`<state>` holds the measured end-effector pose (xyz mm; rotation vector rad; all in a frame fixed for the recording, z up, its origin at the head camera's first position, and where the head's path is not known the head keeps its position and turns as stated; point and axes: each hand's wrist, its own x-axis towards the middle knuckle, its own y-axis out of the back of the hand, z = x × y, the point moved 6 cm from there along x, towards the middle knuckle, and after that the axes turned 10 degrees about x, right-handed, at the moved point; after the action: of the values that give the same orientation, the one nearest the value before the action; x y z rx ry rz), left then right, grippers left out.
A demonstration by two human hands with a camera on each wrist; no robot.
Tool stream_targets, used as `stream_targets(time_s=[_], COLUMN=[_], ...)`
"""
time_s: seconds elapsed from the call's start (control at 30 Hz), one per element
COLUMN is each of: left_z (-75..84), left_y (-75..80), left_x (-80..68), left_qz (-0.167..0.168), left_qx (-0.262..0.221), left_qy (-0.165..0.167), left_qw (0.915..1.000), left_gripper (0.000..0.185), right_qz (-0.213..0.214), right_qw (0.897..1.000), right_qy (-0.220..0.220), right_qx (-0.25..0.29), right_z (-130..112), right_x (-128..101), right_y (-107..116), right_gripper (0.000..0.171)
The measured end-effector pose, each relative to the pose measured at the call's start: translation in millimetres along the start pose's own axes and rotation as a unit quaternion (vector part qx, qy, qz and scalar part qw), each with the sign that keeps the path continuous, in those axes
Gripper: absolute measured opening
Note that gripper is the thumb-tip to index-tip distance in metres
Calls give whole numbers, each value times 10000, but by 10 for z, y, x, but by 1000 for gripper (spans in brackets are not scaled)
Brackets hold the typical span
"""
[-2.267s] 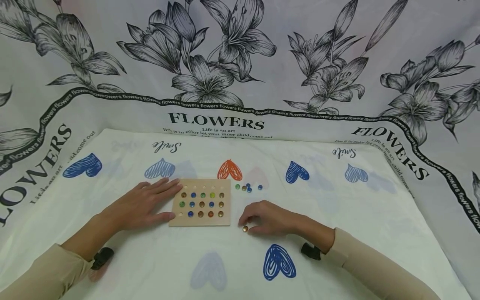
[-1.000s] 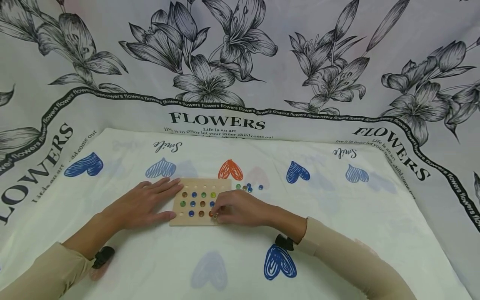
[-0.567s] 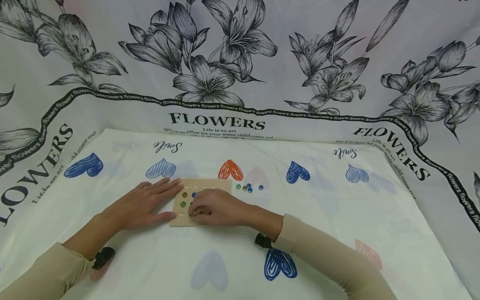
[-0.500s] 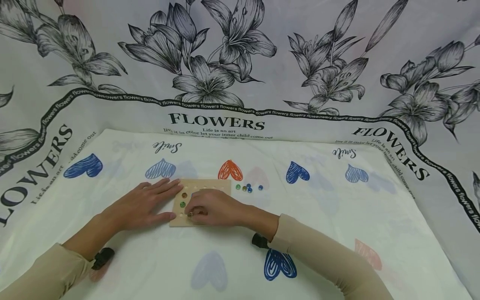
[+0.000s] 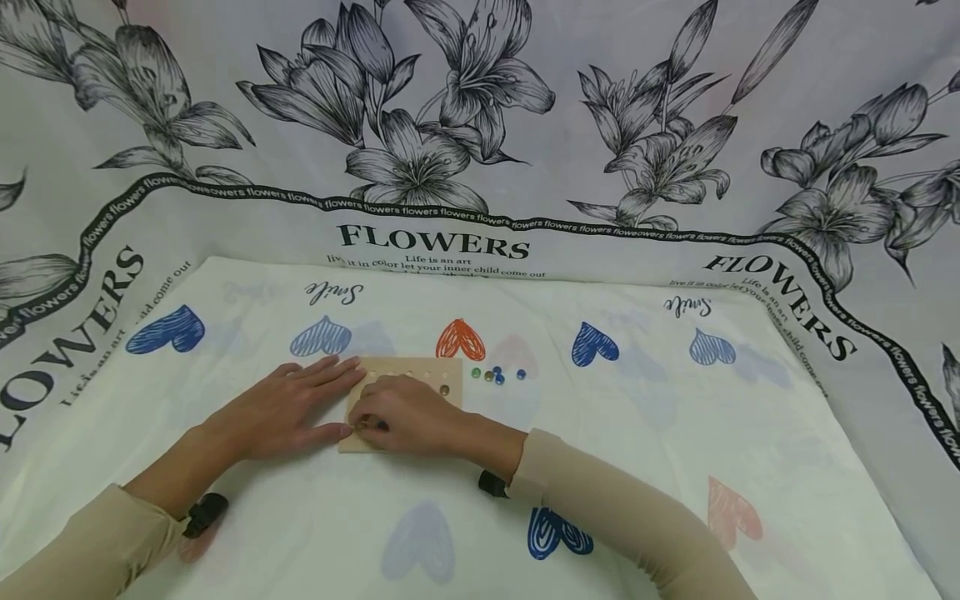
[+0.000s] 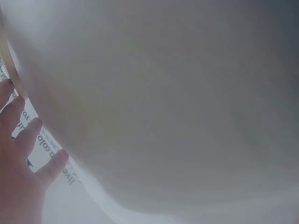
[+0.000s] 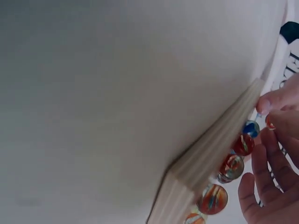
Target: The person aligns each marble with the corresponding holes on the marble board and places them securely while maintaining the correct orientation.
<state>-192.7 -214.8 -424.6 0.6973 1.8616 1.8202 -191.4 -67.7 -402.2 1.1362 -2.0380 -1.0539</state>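
Head view: wooden peg board (image 5: 442, 373) lay on the heart-print cloth (image 5: 637, 433), near the table's middle. Left hand (image 5: 281, 412) lay flat beside the board's left edge, fingers straight and spread, fingertips touching the board's far-left corner. Right hand (image 5: 401, 414) lay over most of the board, fingers curled down at its near-left corner; what they pinched was hidden from this view. One brown marble (image 5: 444, 389) showed in a hole past the knuckles. Loose marbles (image 5: 495, 376) sat in a small cluster on the cloth just right of the board.

Right wrist view: from low beside the board's edge (image 7: 210, 158), it showed what the head camera missed. A row of marbles (image 7: 232, 164) sat in their holes, red-orange and blue, and right fingertips (image 7: 273, 100) were closed on a small marble (image 7: 269, 122) at the row's far end.

Left wrist view: mostly blurred cloth; only straight, parted fingers (image 6: 23, 140) showed.
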Motion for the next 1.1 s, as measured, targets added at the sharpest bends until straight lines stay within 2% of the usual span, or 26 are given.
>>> stream_targets(time_s=[0.43,0.63,0.8,0.97,1.1], left_z=[-17,-11,-7,2,6], left_y=[-9,-10,-17,-20,-7], left_x=[-7,-3,-2,2,12], left_qz=[-5,30,28,-46,-29], left_qx=[-21,-34,-47,16,57], left_qy=[33,22,62,82,48], left_qw=[10000,10000,10000,10000,10000], left_gripper=[75,75,76,76,75], right_qz=[-7,-81,-67,-19,225], right_qw=[9982,9981,9996,9957,9910], right_qy=[-56,-25,-243,-606,-858], right_qx=[-590,-609,107,697,1000], right_z=[-17,-29,7,148,325], right_x=[46,37,-47,-209,-395], right_y=[-63,-21,163,358,508], right_gripper=[18,19,23,25,25])
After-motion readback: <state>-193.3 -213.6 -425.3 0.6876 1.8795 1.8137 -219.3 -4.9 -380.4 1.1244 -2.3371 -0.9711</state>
